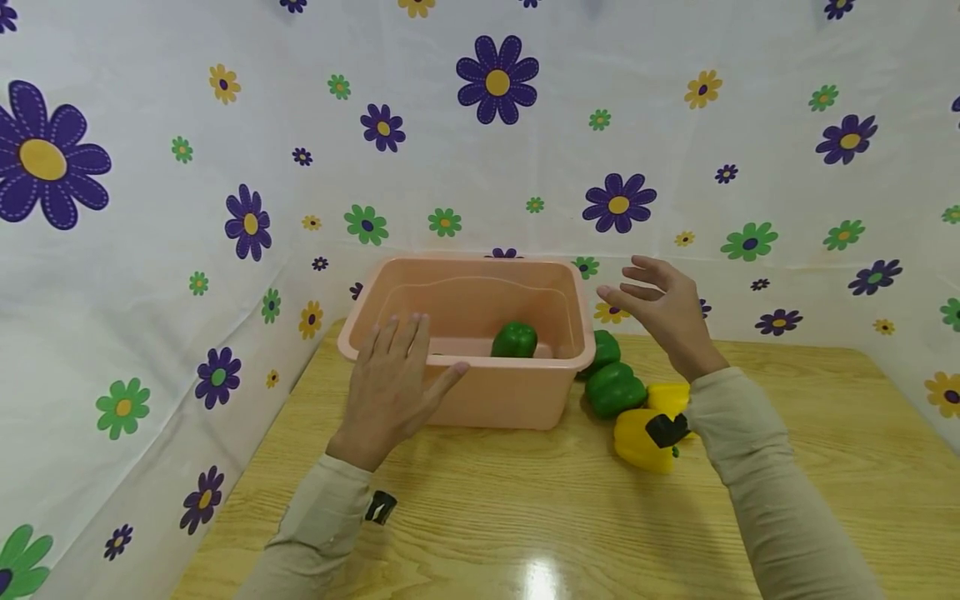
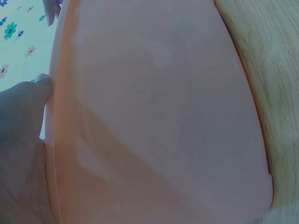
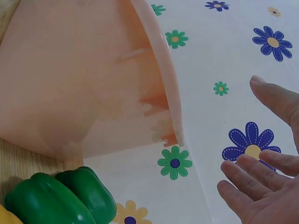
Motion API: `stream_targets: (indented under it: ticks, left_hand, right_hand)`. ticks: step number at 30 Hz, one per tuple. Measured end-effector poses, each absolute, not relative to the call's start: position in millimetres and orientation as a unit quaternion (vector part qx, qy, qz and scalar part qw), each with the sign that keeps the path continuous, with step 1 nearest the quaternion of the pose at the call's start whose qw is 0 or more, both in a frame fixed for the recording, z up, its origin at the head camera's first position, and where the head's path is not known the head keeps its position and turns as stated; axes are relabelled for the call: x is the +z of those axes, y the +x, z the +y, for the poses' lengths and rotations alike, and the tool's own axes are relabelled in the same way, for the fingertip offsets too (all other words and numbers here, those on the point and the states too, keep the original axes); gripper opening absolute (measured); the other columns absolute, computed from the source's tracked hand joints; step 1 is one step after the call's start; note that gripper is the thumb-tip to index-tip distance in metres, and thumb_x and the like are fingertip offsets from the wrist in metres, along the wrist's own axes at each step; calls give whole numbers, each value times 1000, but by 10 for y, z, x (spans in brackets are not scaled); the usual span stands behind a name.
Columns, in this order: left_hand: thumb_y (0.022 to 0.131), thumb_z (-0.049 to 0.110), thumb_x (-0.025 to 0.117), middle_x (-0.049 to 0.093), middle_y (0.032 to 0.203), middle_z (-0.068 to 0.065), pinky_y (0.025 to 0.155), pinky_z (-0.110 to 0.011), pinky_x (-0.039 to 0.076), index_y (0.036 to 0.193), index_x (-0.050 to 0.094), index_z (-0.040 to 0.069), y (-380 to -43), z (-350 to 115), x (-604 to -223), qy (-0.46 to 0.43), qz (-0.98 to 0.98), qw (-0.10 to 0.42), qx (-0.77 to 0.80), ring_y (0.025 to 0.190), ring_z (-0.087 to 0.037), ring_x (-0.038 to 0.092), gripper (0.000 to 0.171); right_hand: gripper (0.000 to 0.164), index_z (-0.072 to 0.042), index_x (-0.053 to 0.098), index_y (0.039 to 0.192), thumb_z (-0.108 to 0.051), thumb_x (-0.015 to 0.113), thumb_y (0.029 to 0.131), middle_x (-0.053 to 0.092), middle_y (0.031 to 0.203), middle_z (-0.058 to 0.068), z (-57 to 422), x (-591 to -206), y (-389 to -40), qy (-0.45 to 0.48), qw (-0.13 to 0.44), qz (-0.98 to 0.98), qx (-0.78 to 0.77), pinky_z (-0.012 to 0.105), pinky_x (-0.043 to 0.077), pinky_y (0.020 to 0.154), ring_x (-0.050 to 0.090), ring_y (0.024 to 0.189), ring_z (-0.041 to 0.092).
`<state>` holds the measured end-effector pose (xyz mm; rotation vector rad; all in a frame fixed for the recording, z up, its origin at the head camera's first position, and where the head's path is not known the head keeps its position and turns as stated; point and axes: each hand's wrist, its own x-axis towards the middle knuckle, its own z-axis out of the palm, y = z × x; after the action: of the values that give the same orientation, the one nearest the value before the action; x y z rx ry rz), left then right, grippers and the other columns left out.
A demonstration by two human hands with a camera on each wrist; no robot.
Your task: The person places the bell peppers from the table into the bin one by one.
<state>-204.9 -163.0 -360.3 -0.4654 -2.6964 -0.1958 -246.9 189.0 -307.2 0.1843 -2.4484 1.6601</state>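
A peach plastic tub stands on the table, with a green bell pepper inside it. My left hand lies over the tub's near rim at the left, fingers straight and thumb spread along the rim. In the left wrist view the thumb rests at the tub's edge. My right hand is raised in the air to the right of the tub, fingers loosely bent and apart from the thumb, with nothing between them. Two green bell peppers lie beside the tub's right side, below that hand.
Yellow bell peppers lie in front of the green ones, partly hidden by the right sleeve and a black strap piece. Behind the wooden table hangs a white flower-patterned cloth, which also covers the left side.
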Motion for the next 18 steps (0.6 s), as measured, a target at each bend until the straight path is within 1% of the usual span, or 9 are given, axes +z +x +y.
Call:
stream_targets:
  ticks: [9, 18]
  left_hand:
    - [98, 70, 42, 34, 160, -20, 123, -54, 14, 156, 34, -2, -2050, -1628, -3602, -164, -965, 192, -66, 149, -41, 27, 92]
    - [99, 70, 41, 34, 161, -20, 123, -54, 16, 156, 33, -2, -2048, -1621, -3595, -163, -967, 187, -62, 149, -41, 26, 92]
  right_hand:
    - [89, -10, 35, 157, -48, 77, 88, 46, 153, 16, 2010, -3069, -2453, 45, 89, -830, 549, 56, 43, 108, 49, 137, 36]
    - [90, -9, 36, 157, -49, 78, 88, 46, 153, 15, 2158, -3114, -2422, 37, 88, -834, 543, 54, 43, 109, 49, 136, 35]
